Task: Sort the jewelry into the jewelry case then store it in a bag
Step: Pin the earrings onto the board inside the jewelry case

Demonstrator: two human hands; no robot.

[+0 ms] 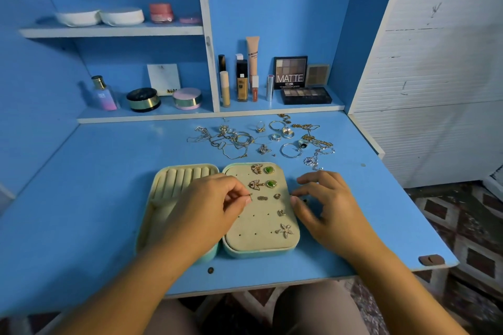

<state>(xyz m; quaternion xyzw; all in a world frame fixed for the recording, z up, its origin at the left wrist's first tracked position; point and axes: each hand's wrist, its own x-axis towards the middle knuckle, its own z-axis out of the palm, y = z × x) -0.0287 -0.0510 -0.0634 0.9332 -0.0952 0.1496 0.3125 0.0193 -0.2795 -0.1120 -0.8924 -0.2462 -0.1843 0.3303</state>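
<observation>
The blue surface (95, 198) has patterned floor (476, 239) at 4 o'clock. On it the jewelry case (231, 251) lies open and flat. The left hand (215, 198) pinches a tiny earring (250, 196) over the case's pad. The right hand (324, 198) curls at the case's 3 o'clock edge; I cannot tell if it holds anything. Loose jewelry (261, 139) lies at 12 o'clock, with makeup (241, 81) on the shelf (190, 115) behind.

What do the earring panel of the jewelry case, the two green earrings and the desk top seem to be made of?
Earring panel: beige velvet-like fabric over padding, matte, with soft rounded edges and punched holes. Green earrings: glossy green stone or glass, cannot tell which, set in gold-coloured metal. Desk top: probably painted or laminated board, smooth blue with a pale edge.
</observation>
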